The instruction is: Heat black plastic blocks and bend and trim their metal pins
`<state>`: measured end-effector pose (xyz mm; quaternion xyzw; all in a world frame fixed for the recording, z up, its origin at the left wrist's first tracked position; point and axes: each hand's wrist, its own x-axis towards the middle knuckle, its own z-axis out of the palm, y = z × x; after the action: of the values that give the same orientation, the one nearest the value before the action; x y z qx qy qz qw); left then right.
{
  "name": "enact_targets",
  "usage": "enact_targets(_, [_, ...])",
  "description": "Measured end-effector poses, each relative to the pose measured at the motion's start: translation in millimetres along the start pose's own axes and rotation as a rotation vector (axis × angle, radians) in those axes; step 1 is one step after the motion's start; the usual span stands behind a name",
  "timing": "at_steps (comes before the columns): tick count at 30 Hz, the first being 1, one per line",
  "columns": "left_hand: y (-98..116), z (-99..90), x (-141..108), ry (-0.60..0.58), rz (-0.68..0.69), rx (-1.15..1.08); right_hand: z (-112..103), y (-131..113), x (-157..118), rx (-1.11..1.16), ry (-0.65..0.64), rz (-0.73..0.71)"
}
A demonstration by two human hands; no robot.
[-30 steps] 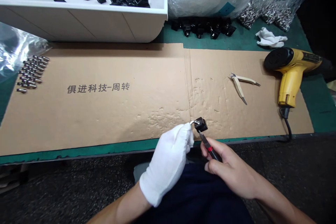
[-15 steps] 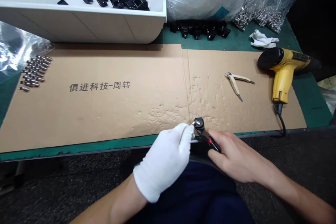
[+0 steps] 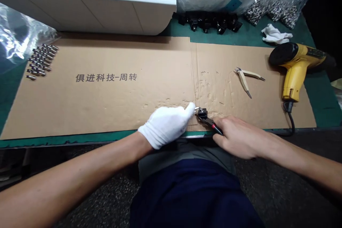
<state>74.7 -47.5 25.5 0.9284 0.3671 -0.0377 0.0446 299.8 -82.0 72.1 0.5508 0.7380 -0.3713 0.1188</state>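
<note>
The bare right hand [image 3: 240, 137] is closed around red-and-black pliers [image 3: 215, 125], their nose meeting a small black bracket [image 3: 202, 114] just above the cardboard sheet [image 3: 107, 110]. The white-gloved left hand [image 3: 165, 126] is bunched just beside it, its hold unclear. Farther off lie tan-handled pliers [image 3: 243, 81] and a yellow heat gun [image 3: 296, 67].

The bench has a green mat [image 3: 323, 103], and a large cardboard sheet [image 3: 107, 110] lies on it. On this sheet lie metal pins [image 3: 40, 60] at the left, and pale-handled pliers [image 3: 243, 80] and a yellow heat gun [image 3: 296, 67] at the right.
</note>
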Motion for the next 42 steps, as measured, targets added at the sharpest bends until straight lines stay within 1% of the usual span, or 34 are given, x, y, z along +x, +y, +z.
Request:
enact_targets(3, [-7.1, 6.1, 3.2, 0.000, 0.053, -0.012, -4.6, -2.2, 3.0, -0.055, -0.016, 0.007])
enact_targets(6, [-10.2, 8.9, 4.2, -0.012, 0.054, -0.036, -7.7, -4.7, 5.1, -0.103, -0.027, 0.023])
enact_targets(10, [-16.3, 1.9, 7.7, -0.073, 0.097, -0.089, -11.7, -6.9, 8.1, -0.124, -0.068, 0.047])
enact_targets(16, [-29.9, -12.1, 18.4, -0.206, 0.146, -0.129, -17.6, -8.5, 12.5, -0.184, -0.126, 0.079])
enact_targets(21, [-36.8, -11.3, 22.9, -0.269, 0.154, -0.228, -20.4, -10.4, 16.0, -0.191, -0.160, 0.104])
enact_targets(27, [-41.6, -7.2, 25.6, -0.290, 0.193, -0.197, -20.9, -10.5, 17.5, -0.291, -0.172, 0.130])
enact_targets(29, [-42.7, -7.0, 28.5, -0.298, 0.203, -0.196, -18.2, -8.3, 17.6, -0.320, -0.163, 0.106])
enact_targets(33, [-43.3, -7.7, 36.2, -0.307, 0.171, -0.193, -13.0, -2.7, 19.0, -0.440, -0.144, -0.036])
enact_targets(35, [-42.2, -7.0, 36.7, -0.287, 0.181, -0.195, -13.5, -0.1, 18.9, -0.472, -0.156, -0.050])
enact_targets(37, [-40.2, -4.7, 33.2, -0.238, 0.195, -0.172, -16.0, 2.6, 16.4, -0.409, -0.167, -0.025])
enact_targets(42, [-33.0, 5.5, 18.8, -0.101, 0.126, -0.067, -17.7, 10.3, -0.1, -0.018, -0.248, 0.066])
